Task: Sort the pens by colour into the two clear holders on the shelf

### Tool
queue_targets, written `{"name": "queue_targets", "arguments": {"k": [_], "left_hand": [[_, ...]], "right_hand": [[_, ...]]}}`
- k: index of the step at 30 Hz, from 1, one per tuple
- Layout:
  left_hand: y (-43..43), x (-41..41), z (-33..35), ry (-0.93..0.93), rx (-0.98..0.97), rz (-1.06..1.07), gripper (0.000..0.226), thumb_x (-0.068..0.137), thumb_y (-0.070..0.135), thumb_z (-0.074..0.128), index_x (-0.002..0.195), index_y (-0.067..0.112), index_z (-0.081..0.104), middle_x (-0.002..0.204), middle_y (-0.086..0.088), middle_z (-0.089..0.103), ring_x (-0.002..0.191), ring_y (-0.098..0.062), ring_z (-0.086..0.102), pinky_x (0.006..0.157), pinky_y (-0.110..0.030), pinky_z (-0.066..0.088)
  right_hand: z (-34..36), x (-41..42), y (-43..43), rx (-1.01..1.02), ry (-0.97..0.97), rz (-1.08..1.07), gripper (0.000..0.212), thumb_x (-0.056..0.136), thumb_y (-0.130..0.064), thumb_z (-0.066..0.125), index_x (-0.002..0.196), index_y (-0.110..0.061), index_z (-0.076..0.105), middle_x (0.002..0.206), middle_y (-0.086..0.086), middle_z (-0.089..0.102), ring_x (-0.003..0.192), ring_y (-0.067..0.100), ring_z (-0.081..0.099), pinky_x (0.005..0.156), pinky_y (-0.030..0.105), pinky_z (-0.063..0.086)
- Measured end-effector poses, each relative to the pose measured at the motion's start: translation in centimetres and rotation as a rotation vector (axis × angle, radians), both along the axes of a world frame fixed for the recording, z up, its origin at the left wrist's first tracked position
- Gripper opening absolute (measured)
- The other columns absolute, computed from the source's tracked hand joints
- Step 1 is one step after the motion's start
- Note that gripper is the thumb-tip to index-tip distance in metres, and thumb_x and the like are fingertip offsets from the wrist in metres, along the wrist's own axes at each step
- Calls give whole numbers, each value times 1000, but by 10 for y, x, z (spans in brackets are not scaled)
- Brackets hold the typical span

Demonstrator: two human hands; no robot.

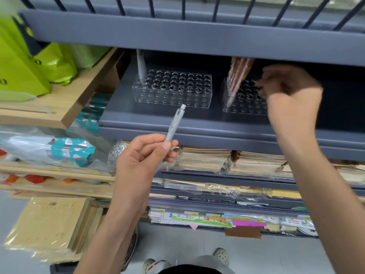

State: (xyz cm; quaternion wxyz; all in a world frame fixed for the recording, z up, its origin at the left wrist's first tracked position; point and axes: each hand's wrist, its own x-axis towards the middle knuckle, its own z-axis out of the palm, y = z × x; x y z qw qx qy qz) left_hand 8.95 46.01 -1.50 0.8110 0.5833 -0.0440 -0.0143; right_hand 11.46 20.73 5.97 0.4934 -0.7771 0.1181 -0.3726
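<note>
Two clear holders with rows of holes stand on the grey shelf [158, 119]. The left holder [171, 89] has a grey pen [141, 66] standing in its far left corner. The right holder [245, 99] carries several brown pens [237, 76] leaning at its left end. My left hand [142, 155] pinches another grey pen [174, 123] below the shelf edge, its clicker end pointing up toward the left holder. My right hand [290, 91] hovers blurred over the right holder with curled fingers; whether it holds anything is unclear.
An upper grey shelf [197, 36] overhangs the holders closely. Green bags [29, 62] sit on a wooden shelf at left. Stacks of wrapped notebooks [207, 159] and paper goods fill the lower shelves. Kraft envelopes [53, 224] lie at lower left.
</note>
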Motion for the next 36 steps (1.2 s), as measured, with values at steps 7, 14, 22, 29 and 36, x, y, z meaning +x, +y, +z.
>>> {"name": "queue_targets", "arguments": {"k": [7, 14, 22, 29, 36], "left_hand": [[33, 13, -7, -18, 50, 6, 18, 82, 10, 72, 94, 22, 77, 82, -4, 74, 77, -20, 66, 76, -27, 55], [55, 26, -5, -117, 42, -49, 18, 83, 11, 75, 99, 19, 76, 86, -3, 76, 81, -16, 71, 78, -23, 55], [77, 68, -9, -772, 894, 194, 23, 97, 17, 58, 117, 8, 67, 120, -5, 66, 124, -23, 56, 108, -37, 39], [69, 100, -55, -1024, 1179, 390, 37, 97, 27, 51, 122, 5, 68, 130, -11, 66, 123, -28, 58, 112, -46, 34], [63, 111, -65, -1121, 1100, 553, 36, 93, 26, 51, 119, 8, 71, 126, -8, 69, 119, -25, 60, 110, -42, 35]], "right_hand": [[-19, -23, 93, -63, 108, 309, 9, 89, -23, 67, 91, -24, 76, 82, -13, 74, 75, 5, 68, 71, 18, 53], [-29, -7, 145, 16, 199, 520, 11, 85, -19, 74, 96, -22, 76, 92, 2, 73, 84, 24, 66, 77, 38, 54], [-13, 19, 147, 162, 23, 471, 7, 99, -17, 49, 100, -22, 53, 92, 10, 71, 73, 19, 71, 70, 36, 59], [-6, 59, 148, 32, -168, 250, 13, 101, -19, 40, 98, -31, 44, 73, -15, 69, 73, 14, 72, 76, 40, 59], [0, 96, 156, -190, -43, 259, 17, 99, -24, 43, 85, -32, 45, 72, -15, 64, 72, 10, 71, 84, 46, 55]]}}
